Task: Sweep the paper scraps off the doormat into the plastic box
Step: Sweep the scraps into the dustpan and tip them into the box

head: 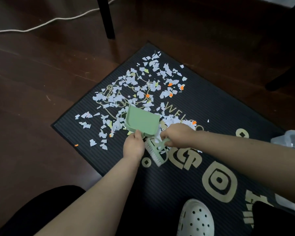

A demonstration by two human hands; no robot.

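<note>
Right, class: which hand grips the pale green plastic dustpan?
The left hand, curled round the handle of the dustpan; the right hand holds the green white-bristled brush instead.

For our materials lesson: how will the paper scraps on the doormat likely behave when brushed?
The paper scraps look thin and tiny, so probably light and apt to scatter. The doormat is ribbed, so some may catch in its grooves.

1 wide-angle head camera looks forward and steeply down from close above the doormat (220, 108).

Doormat (228, 116), cord (41, 24) on wooden floor (41, 82)
</note>
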